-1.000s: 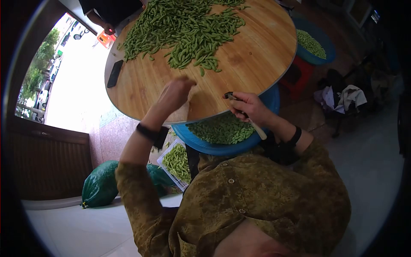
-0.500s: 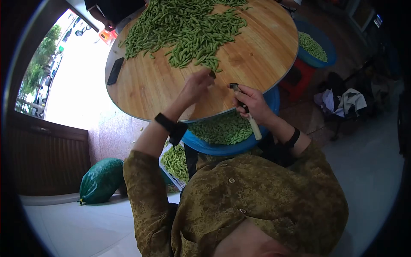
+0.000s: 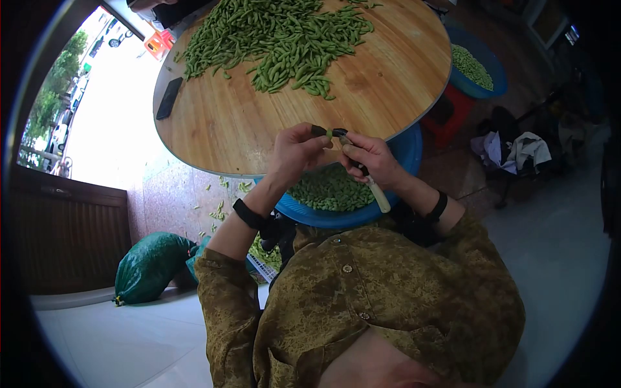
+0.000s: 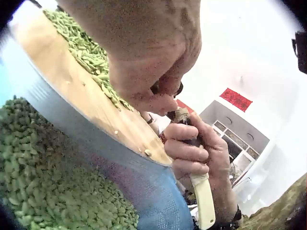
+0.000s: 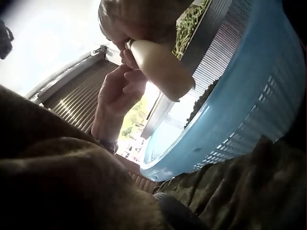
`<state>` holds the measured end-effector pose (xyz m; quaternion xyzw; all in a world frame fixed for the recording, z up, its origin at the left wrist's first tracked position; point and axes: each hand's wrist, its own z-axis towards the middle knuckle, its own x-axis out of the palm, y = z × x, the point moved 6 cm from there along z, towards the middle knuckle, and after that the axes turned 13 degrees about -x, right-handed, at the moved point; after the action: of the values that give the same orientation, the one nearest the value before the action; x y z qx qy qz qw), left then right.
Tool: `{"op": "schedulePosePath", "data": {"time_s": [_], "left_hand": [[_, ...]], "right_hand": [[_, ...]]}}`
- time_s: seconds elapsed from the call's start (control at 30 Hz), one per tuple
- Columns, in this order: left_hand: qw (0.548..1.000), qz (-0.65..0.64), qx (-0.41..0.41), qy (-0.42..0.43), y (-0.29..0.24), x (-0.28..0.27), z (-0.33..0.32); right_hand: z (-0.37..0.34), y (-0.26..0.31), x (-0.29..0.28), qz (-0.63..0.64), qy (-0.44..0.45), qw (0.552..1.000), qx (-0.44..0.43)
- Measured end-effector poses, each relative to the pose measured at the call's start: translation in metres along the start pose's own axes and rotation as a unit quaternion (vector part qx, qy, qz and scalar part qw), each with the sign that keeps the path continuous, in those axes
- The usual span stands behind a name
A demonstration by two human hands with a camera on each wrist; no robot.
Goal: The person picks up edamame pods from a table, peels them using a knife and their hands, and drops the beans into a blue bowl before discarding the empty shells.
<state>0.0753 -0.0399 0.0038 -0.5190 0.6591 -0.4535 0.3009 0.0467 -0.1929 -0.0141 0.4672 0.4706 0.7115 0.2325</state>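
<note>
My left hand (image 3: 296, 152) pinches a green soybean pod (image 3: 329, 133) over the near edge of the round wooden table (image 3: 220, 139). Something dark covers one fingertip of that hand. In my right hand (image 3: 376, 161) I grip a tool with a cream handle (image 3: 380, 196) and a dark wrapped upper part; its dark head meets the pod. The left wrist view shows the right fingers curled round this handle (image 4: 205, 203), while its working end is largely hidden. Below both hands, a blue basin (image 3: 310, 219) holds many shelled green beans (image 3: 333, 189).
A large heap of pods (image 3: 272, 39) covers the table's far side, with a black phone-like slab (image 3: 169, 98) at left. Beside the table stand another blue basin (image 3: 497, 71) of beans and a red stool (image 3: 446, 119). A green sack (image 3: 152, 268) and a white crate (image 3: 262, 266) sit on the floor.
My left hand has moved right, past the pod heap's near edge, and come to the right hand with a pod in its fingers. The right hand keeps hold of the tool, nearly in place.
</note>
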Motion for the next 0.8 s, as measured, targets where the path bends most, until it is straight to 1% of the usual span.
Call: {"op": "schedulePosePath", "data": {"time_s": [0.07,0.13,0.23,0.3,0.43,0.5,0.57,0.63,0.7,0.77,0.8], "left_hand": [[1.000,0.002,-0.006,-0.007,0.001,0.001,-0.002],[1.000,0.003,-0.013,-0.013,0.005,0.002,-0.004],[1.000,-0.006,0.000,-0.013,0.006,0.005,-0.005],[0.999,-0.023,0.021,-0.034,0.003,0.007,-0.007],[0.998,-0.034,0.036,-0.043,0.003,0.011,-0.009],[0.998,-0.041,0.044,-0.014,0.007,0.011,-0.008],[0.998,-0.041,0.051,-0.017,0.007,0.012,-0.009],[0.997,-0.041,0.058,-0.019,0.008,0.011,-0.007],[0.994,-0.044,0.099,-0.001,0.006,0.011,-0.006],[0.993,-0.039,0.112,-0.005,0.004,0.013,-0.008],[0.992,-0.035,0.124,-0.008,0.002,0.013,-0.009]], "right_hand": [[0.000,-0.004,0.001,0.008,0.027,1.000,0.005],[0.000,-0.002,0.005,0.016,0.023,1.000,0.011],[0.000,-0.003,0.006,0.024,0.026,0.999,0.013],[-0.001,-0.003,0.007,0.024,0.034,0.999,0.011],[-0.001,0.002,0.010,0.032,0.028,0.999,0.010],[-0.001,0.002,0.008,0.027,0.031,0.999,0.009],[-0.001,0.002,0.008,0.023,0.048,0.999,0.000],[-0.001,0.008,0.009,0.025,0.047,0.999,0.002],[-0.002,0.008,0.010,0.028,0.046,0.999,0.003],[0.000,0.010,0.008,-0.042,0.036,0.998,-0.043],[-0.001,0.011,0.007,-0.042,0.035,0.998,-0.044]]}}
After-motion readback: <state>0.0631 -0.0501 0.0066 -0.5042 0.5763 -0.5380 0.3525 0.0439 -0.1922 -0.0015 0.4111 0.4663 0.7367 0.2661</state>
